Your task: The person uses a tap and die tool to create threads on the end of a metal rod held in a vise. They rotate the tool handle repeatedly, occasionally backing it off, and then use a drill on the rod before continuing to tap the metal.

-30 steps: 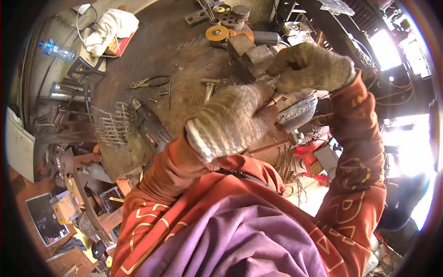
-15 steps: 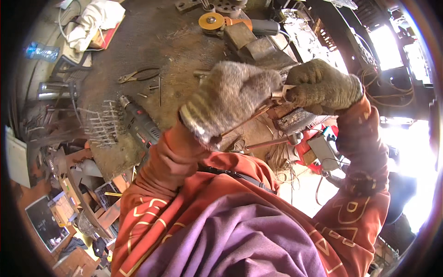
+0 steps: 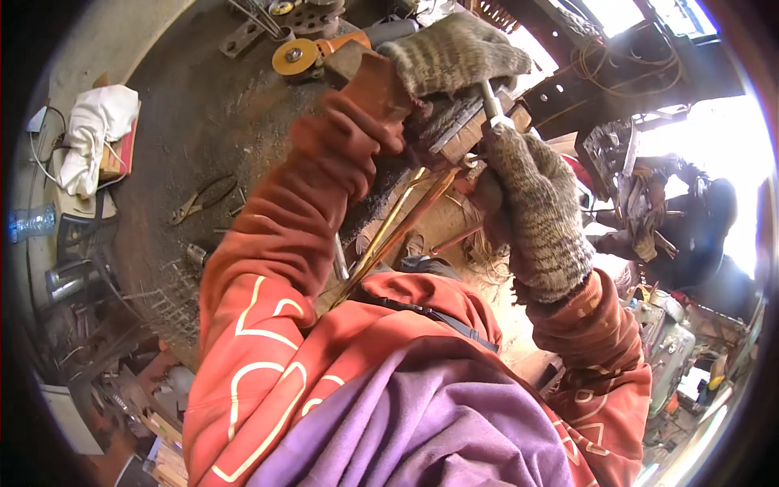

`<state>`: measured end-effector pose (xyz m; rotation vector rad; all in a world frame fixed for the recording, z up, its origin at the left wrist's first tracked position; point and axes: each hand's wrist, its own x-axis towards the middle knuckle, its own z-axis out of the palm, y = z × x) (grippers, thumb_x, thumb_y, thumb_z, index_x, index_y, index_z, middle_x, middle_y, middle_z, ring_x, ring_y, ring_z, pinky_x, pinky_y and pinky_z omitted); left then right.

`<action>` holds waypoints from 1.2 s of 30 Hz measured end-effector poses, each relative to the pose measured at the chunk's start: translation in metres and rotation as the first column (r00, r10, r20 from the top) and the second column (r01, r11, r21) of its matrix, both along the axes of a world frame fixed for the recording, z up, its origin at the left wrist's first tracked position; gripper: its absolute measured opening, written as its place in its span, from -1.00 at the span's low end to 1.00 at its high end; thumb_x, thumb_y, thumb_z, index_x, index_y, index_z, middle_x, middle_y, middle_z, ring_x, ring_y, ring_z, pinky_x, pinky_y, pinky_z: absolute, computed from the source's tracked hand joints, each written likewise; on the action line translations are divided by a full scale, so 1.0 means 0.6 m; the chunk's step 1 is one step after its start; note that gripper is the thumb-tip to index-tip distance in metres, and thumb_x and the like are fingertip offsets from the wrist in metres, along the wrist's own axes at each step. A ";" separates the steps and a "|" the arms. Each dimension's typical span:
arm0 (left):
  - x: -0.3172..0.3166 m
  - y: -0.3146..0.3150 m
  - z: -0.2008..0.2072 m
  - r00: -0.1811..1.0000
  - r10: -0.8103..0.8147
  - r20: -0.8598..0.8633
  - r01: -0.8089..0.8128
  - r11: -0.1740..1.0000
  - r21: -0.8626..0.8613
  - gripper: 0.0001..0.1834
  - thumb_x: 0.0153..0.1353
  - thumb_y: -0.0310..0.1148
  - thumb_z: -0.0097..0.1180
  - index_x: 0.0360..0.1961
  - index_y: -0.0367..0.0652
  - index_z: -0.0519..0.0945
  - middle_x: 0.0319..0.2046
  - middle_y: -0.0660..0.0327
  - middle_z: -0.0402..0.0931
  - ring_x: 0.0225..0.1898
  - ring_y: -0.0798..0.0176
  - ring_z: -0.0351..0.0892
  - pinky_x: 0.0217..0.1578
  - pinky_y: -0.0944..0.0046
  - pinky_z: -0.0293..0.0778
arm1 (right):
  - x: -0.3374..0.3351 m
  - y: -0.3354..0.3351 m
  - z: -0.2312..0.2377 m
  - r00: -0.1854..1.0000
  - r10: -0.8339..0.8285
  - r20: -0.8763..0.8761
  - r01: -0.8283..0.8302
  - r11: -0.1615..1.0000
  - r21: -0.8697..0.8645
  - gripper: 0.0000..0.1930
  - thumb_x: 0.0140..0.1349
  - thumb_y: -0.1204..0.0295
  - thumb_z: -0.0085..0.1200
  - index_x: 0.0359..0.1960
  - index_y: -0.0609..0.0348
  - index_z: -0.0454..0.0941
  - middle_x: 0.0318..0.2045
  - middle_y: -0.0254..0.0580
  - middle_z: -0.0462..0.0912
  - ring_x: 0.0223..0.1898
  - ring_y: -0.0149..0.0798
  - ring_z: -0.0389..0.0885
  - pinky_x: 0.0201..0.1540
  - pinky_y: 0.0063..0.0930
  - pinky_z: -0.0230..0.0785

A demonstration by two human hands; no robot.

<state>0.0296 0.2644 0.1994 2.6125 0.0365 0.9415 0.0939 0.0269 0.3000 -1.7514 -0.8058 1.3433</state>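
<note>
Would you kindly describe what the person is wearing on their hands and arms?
The left hand and right hand wear knitted, mottled grey-brown and cream gloves, with dark bands near the right wrist. The long, loose orange-red fabric sleeves are creased and carry pale outlined markings.

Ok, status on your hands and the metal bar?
Left hand at upper end of metal bar; right hand at its lower end. Both grips partly hidden. Block close beside bar, grinder further left.

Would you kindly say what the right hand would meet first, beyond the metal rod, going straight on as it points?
Likely the left hand, at the far end of the metal rod, though depth is unclear.
</note>
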 end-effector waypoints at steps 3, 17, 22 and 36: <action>-0.020 -0.076 -0.005 0.908 0.291 0.303 -0.061 0.804 -0.591 -0.46 0.50 0.08 0.09 0.07 -0.25 0.66 -0.23 0.18 0.68 -0.14 0.30 0.66 -0.13 0.24 0.59 | 0.028 0.005 -0.002 0.994 -0.065 -0.087 0.072 0.994 0.078 -0.63 0.51 0.12 0.13 -0.13 0.25 0.60 -0.46 -0.29 0.61 -0.54 -0.47 0.56 -0.46 -0.57 0.42; -0.106 -0.395 0.091 0.816 0.577 -0.045 -0.431 0.555 -0.711 -0.45 0.12 -0.26 0.48 0.08 -0.28 0.59 -0.15 -0.02 0.66 -0.15 0.01 0.68 -0.09 0.06 0.58 | 0.050 0.177 -0.022 0.180 0.288 0.941 -0.984 0.059 0.170 -0.71 0.38 0.24 0.12 0.05 0.00 0.69 -0.33 -0.17 0.69 -0.26 0.04 0.70 -0.20 -0.13 0.52; -0.163 -0.358 0.129 0.917 0.360 -0.171 -0.325 0.428 -0.843 -0.52 0.10 -0.29 0.49 0.04 -0.21 0.69 -0.18 0.12 0.73 -0.18 0.21 0.71 -0.12 0.19 0.60 | 0.050 0.159 -0.002 -0.038 0.058 0.998 -0.997 0.070 -0.042 -0.55 0.22 0.22 0.29 0.15 0.00 0.63 -0.25 -0.11 0.72 -0.23 0.07 0.71 -0.19 -0.13 0.54; -0.130 -0.364 0.066 0.578 0.806 0.131 -0.662 0.556 -0.502 -0.50 0.31 -0.57 0.06 0.29 -0.37 0.45 0.11 -0.24 0.57 0.12 -0.28 0.60 0.19 -0.07 0.50 | 0.134 0.249 0.015 -0.014 0.990 0.138 -1.000 -0.013 -0.010 -0.68 0.33 0.22 0.35 -0.18 0.31 0.73 -0.48 -0.31 0.70 -0.48 -0.47 0.60 -0.40 -0.50 0.46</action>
